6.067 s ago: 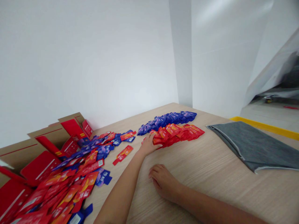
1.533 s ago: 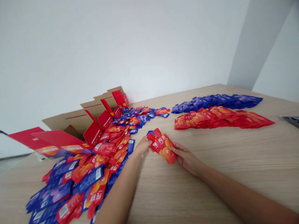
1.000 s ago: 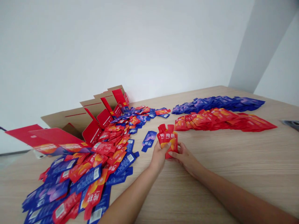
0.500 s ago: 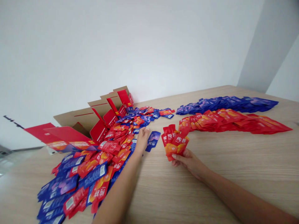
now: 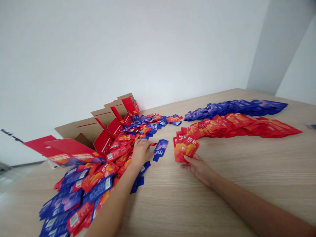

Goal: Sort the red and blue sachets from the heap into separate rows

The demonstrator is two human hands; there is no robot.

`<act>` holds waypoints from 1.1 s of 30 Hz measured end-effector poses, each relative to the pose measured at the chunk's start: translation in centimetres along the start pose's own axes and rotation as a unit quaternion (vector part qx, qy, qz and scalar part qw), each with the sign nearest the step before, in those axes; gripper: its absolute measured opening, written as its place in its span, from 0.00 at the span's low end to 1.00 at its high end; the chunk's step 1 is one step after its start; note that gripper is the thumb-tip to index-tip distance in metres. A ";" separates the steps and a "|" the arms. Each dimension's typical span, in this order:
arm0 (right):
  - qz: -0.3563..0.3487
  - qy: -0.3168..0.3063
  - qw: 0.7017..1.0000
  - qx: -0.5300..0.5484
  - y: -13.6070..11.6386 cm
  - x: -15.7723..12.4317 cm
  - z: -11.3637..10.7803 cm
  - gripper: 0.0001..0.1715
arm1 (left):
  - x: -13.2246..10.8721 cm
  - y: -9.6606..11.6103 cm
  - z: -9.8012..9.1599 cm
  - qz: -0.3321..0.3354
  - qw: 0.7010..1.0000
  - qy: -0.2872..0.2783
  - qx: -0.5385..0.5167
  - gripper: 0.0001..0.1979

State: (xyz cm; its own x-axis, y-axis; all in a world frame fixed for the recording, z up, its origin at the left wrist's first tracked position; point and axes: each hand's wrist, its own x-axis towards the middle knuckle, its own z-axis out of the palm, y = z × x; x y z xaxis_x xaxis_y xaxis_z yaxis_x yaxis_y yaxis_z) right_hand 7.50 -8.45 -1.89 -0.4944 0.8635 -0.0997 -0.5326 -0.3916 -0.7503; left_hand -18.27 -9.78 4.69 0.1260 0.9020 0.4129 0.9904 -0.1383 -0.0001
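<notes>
My right hand [image 5: 197, 166] grips a small fan of red-orange sachets [image 5: 185, 149] by their lower end, thumb on top, printed fronts facing me. At the edge of a mixed heap, my left hand [image 5: 142, 152] has its fingers closed. A red sachet [image 5: 153, 144] pokes out past those fingertips, most of it hidden by the hand. Just right of it, a single blue sachet [image 5: 160, 149] lies flat on the table. The heap of red and blue sachets [image 5: 96, 184] spreads out to the left, partly covered by my left forearm.
Open red cardboard boxes [image 5: 71, 148] with brown insides stand in a row behind the heap. On the right lie a long overlapping row of blue sachets [image 5: 234, 108] and, nearer, one of red sachets [image 5: 242, 125]. The wooden table [image 5: 222, 161] meets a pale wall.
My left hand has moved left and nearer along the heap's edge, and a red sachet now shows at its fingers. My right hand still holds its red sachets. The view has shifted slightly.
</notes>
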 end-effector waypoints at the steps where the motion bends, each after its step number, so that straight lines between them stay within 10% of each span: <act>1: -0.005 0.008 1.000 0.017 -0.2 0.0 -0.1 0.15 | -0.1 1.2 0.2 0.056 0.996 0.037 -0.061 0.17; 6: 0.035 -0.047 0.996 0.069 -1.1 -0.4 -0.1 0.15 | -1.2 6.2 2.4 0.193 0.943 0.134 -0.237 0.16; 14: 0.027 -0.010 0.997 0.074 -0.9 -0.5 0.1 0.14 | -2.5 7.3 3.7 0.080 0.960 0.143 -0.227 0.18; 22: -0.022 0.027 0.998 0.059 -0.4 0.2 -0.2 0.13 | -2.4 9.1 2.1 0.040 0.992 -0.120 -0.026 0.16; 33: 0.114 -0.055 0.991 0.035 -1.2 -0.7 -0.4 0.12 | -2.7 10.1 0.3 0.147 0.974 -0.169 -0.042 0.11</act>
State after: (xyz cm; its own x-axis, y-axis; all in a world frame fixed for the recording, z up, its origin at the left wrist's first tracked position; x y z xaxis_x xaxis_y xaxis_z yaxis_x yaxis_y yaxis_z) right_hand 8.75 -8.48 -1.16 -0.6775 0.7113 -0.1874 -0.4430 -0.5979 -0.6680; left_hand -8.55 -13.50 3.35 0.4283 0.8997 0.0839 0.9027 -0.4303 0.0067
